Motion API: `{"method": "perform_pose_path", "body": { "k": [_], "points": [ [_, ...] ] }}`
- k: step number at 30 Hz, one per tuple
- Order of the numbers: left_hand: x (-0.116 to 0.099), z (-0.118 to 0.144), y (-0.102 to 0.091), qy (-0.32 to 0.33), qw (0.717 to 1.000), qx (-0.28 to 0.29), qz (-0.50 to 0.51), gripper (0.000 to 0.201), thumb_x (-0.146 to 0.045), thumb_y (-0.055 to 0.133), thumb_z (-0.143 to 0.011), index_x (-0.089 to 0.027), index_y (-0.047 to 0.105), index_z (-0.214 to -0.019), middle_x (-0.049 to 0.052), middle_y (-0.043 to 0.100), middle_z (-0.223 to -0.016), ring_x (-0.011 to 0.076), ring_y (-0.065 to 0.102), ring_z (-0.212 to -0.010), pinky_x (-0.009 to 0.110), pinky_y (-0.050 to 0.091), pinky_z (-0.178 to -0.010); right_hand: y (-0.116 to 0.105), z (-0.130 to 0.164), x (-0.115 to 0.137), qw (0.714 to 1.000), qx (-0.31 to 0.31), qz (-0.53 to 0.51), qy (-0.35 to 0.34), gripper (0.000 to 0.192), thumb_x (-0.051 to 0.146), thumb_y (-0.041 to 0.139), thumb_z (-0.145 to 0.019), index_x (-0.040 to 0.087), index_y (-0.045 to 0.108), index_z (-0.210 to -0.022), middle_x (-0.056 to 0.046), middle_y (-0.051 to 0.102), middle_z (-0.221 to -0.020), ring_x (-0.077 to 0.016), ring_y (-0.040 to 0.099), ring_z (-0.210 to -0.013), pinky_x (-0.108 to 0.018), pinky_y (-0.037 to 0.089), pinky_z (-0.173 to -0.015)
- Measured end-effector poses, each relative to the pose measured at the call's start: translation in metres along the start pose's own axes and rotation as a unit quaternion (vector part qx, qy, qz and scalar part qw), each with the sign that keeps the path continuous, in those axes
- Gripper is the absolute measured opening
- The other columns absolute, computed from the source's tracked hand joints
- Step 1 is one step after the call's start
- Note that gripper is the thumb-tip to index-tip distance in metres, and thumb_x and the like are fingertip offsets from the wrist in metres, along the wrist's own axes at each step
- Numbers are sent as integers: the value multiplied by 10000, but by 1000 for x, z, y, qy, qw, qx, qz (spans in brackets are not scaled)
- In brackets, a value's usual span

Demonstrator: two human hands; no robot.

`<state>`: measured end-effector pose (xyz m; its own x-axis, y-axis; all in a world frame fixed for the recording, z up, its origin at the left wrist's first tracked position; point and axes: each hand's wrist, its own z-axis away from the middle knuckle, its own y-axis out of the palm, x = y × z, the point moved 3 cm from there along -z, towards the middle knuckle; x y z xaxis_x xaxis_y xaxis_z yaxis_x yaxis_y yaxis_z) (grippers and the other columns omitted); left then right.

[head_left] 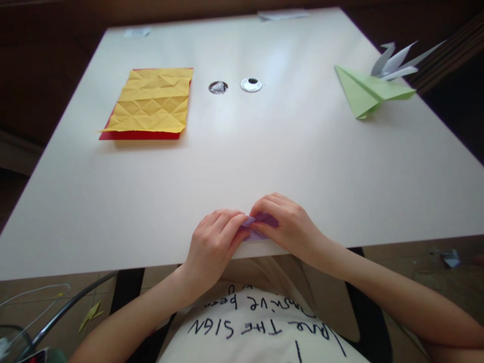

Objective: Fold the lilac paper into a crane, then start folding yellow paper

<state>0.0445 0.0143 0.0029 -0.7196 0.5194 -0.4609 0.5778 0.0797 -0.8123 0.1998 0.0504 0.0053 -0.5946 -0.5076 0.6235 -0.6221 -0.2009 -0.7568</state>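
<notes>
A small folded purple paper lies at the near edge of the white table. Both hands pinch it. My left hand grips its left end with the fingertips. My right hand curls over its right side, fingers pressed on the top fold. Most of the paper is hidden under the fingers, so its shape cannot be made out.
A creased yellow sheet lies on a red sheet at the far left. Two round cable holes sit mid-table. A green folded paper plane and a white paper crane rest at the far right. Paper scraps lie on the floor.
</notes>
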Motion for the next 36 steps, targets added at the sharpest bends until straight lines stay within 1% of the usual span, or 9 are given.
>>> {"method": "perform_pose_path", "body": {
  "k": [4,9,13,16,19,23,26,30,36],
  "points": [
    [1,1,1,-2,1000,-1,-5,233,-203,558,-862,-164,548,-1091,49,643,-973,178,562,-891,323,479,-786,-1,0,1,1000,-2,-2,29,168,106,625,-747,195,577,-882,3,622,-846,-133,546,-788,-254,421,-727],
    [1,1,0,-7,1000,-6,-6,229,-205,555,-863,-173,557,-1090,50,624,-956,174,550,-879,318,465,-781,0,-5,0,999,19,-4,28,157,90,631,-727,187,576,-838,14,603,-756,-137,529,-755,-262,411,-714],
    [1,1,0,-13,1000,-10,-15,154,-209,542,-871,-186,587,-1016,31,611,-877,162,544,-818,306,449,-738,-1,-5,6,1000,15,12,-8,132,62,590,-738,169,576,-815,4,585,-737,-131,511,-722,-250,408,-666],
    [0,1,2,-2,1000,3,-6,72,-198,528,-877,-182,592,-906,13,615,-824,149,540,-762,286,441,-689,-1,1,14,996,-4,69,-55,61,108,537,-799,148,582,-787,-30,586,-742,-146,495,-710,-270,414,-644],
    [-2,1,1,13,1000,8,-7,78,-182,514,-882,-170,583,-847,12,626,-802,146,541,-742,279,448,-666,0,9,19,984,-15,147,-104,139,125,489,-837,137,606,-762,-58,591,-732,-164,483,-701,-295,422,-628],
    [-5,2,0,52,998,22,-28,112,-154,488,-889,-157,599,-876,28,641,-822,154,555,-754,284,472,-659,3,20,20,965,-18,189,-180,143,87,500,-826,120,632,-784,-72,623,-760,-176,517,-734,-312,453,-644],
    [-7,7,-2,116,991,28,-60,143,-116,474,-884,-128,609,-928,50,658,-872,172,581,-798,300,501,-677,5,32,22,956,-54,187,-220,107,101,557,-810,90,650,-862,-87,662,-826,-192,564,-796,-318,492,-678],
    [-6,16,-6,184,979,20,-89,179,-115,516,-863,-93,609,-1014,70,674,-957,198,609,-871,331,539,-735,6,48,22,948,-63,211,-228,228,140,598,-804,63,639,-1015,-103,684,-960,-217,597,-899,-335,525,-743],
    [-5,26,-14,199,979,30,-44,237,-61,483,-864,-67,602,-1069,93,678,-1037,200,625,-950,315,560,-802,7,60,21,950,-57,181,-249,254,112,486,-860,82,628,-1069,-88,691,-1025,-192,618,-961,-319,536,-788]
  ]
}}
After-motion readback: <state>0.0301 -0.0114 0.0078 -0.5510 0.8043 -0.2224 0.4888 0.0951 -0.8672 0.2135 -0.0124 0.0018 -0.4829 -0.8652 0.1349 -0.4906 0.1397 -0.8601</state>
